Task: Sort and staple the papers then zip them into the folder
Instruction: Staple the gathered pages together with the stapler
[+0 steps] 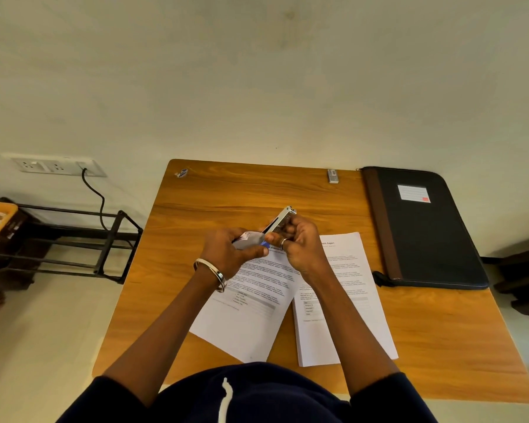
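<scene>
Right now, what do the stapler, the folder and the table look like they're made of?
Stapler: shiny metal, judging by bright silver glints. Folder: matte black, probably fabric or faux leather, with a brown spine strip. Table: wood-grain top, possibly laminate, with a smooth, slightly glossy finish.

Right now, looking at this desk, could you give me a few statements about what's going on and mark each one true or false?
1. Both hands hold the stapler above the papers. True: the left hand and the right hand both have a grip on it.
2. The black folder lies open with papers inside. False: it lies closed at the right of the table.
3. Two lots of printed papers lie on the table, the tilted sheet and the stack. True.
4. The left wrist is bare. False: it wears a metal bangle.
</scene>
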`<state>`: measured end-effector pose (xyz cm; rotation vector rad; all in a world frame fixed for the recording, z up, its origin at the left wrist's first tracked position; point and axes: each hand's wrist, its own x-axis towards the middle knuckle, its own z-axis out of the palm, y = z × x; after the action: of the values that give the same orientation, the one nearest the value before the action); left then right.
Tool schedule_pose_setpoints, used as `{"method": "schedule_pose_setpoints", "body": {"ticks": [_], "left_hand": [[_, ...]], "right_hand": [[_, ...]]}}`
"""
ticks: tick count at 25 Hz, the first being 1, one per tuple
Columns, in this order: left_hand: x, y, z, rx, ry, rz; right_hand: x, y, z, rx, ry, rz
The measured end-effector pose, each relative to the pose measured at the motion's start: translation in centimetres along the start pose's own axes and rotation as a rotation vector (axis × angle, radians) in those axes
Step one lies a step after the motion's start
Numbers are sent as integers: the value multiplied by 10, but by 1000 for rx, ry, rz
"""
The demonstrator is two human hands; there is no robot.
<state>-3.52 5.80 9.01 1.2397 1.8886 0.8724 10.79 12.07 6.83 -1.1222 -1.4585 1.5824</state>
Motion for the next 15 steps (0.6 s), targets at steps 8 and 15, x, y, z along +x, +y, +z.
{"method": "schedule_pose_setpoints", "body": {"ticks": [8, 15], "left_hand": [[6, -3, 9, -83, 53, 10], [14, -8, 0, -26, 280, 49]], "right_hand": [[4, 6, 0, 34, 49, -18], [-10, 11, -61, 566, 649, 85]]}}
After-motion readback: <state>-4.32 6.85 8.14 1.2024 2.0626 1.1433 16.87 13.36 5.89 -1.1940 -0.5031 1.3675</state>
